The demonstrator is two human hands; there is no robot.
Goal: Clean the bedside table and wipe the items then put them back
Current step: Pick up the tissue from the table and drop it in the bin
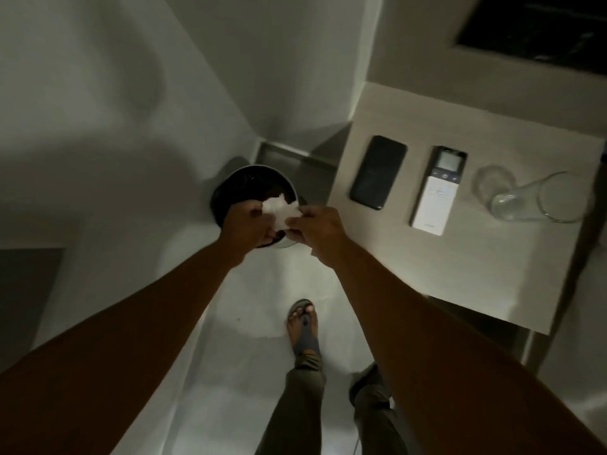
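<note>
While both forearms reach out from the lower frame, a sandalled foot [303, 323] stands on the pale floor [243, 372] below them. Left hand [247, 224] and right hand [317, 229] are brought close together, each pinching one side of a white tissue [279, 210]; fingers closed on it, the paper bunched and crumpled between them. Tissue looks small, soft, creased, possibly used, though any dirt on it cannot be made out in the dim light.

Hands are held directly over a round dark bin [230, 192] that sits on the floor in the corner, just beside the bedside table [476, 264]. Judgement: the position suits dropping the tissue into the bin, so the wiping is likely finished or a fresh piece is needed.

Further right, on the light wood tabletop: dark phone [377, 172], face up, lying parallel to a white remote [437, 192] with a small screen at its far end. Near them a clear glass [538, 198] lies on its side, mouth toward the right edge. Another faint clear rim shows at its base; whether a second glass, cannot tell. Items are spaced apart in a row, which reads as items already set back in place. Tabletop looks bare otherwise, no visible smears.

Beyond, a dark framed panel [538, 31] on the wall.
</note>
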